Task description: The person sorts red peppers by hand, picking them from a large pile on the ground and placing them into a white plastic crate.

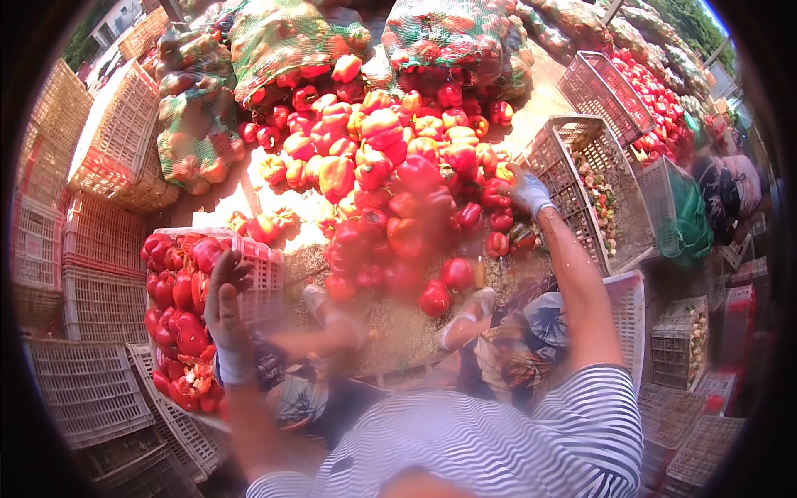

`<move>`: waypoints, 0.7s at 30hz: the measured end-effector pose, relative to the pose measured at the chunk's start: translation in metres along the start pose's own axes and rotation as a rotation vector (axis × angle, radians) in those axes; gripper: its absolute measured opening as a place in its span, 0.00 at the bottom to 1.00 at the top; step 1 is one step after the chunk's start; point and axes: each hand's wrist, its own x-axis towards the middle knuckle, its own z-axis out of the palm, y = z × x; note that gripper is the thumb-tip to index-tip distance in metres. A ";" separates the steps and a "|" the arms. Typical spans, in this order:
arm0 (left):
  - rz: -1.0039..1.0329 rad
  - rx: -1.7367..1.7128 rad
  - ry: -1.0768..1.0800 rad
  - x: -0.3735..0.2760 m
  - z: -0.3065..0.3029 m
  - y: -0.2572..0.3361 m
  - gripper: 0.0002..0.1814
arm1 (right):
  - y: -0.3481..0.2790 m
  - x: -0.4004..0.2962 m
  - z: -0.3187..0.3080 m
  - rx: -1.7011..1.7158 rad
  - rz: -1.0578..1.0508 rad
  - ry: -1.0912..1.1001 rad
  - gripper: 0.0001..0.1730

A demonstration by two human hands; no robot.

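A large heap of red bell peppers (398, 180) lies in front of me, spilling from green mesh sacks (292, 43). My left hand (230, 317), in a soiled light glove, is raised beside a plastic crate (261, 274) filled with peppers (180, 299), many cut open; its fingers are apart and nothing shows in it. My right hand (528, 190), also gloved, reaches to the right edge of the heap, its fingers touching or very near peppers there; whether it grips one is unclear. Between my feet and the heap lie loose peppers (434, 299).
Stacked plastic crates (103, 249) line the left side. To the right stands a crate (560, 187) beside a container with pale pepper cores (598, 199). Another person (728, 187) is at the far right, near a green mesh bag (685, 230). More filled sacks (629, 37) stand behind.
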 end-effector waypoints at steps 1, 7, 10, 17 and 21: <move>-0.027 -0.036 -0.101 0.005 0.024 -0.006 0.26 | -0.017 0.007 0.010 0.026 0.023 -0.076 0.52; -0.259 0.182 -0.373 0.008 0.102 -0.054 0.22 | -0.053 0.072 0.060 -0.246 0.060 0.033 0.52; -0.280 0.202 -0.409 0.010 0.112 -0.066 0.23 | -0.073 0.107 0.067 -0.346 -0.059 0.038 0.48; -0.237 0.419 -0.471 0.016 0.122 -0.085 0.23 | -0.065 0.187 0.115 -0.212 0.073 -0.271 0.44; 0.153 0.546 -0.617 0.024 0.135 -0.074 0.23 | 0.023 0.188 0.116 0.234 0.216 0.190 0.45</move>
